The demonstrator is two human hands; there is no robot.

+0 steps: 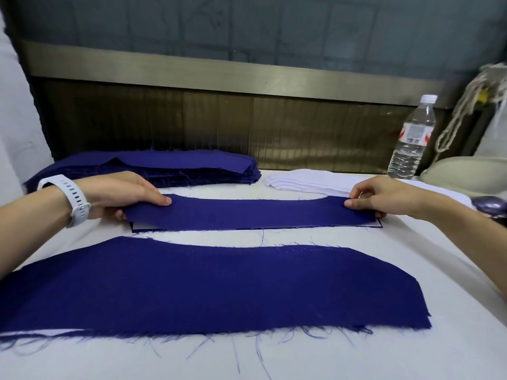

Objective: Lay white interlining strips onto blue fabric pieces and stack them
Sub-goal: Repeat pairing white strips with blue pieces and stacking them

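Observation:
A long blue fabric piece [255,212] stretches across the middle of the white table. My left hand [123,192] pinches its left end and my right hand [384,196] pinches its right end, holding it just over a drawn outline on the table. A stack of blue fabric pieces [170,167] lies behind my left hand. A pile of white interlining strips [307,181] sits behind the held piece, at the right. Close to me lies a larger blue piece [208,289] with frayed edges and white showing under its lower left edge.
A clear water bottle [413,138] stands at the back right beside a cream-coloured object [463,174] with rope hanging above it. A dark rounded object [491,205] sits by my right forearm. A brown panelled wall [219,119] closes off the table's far edge.

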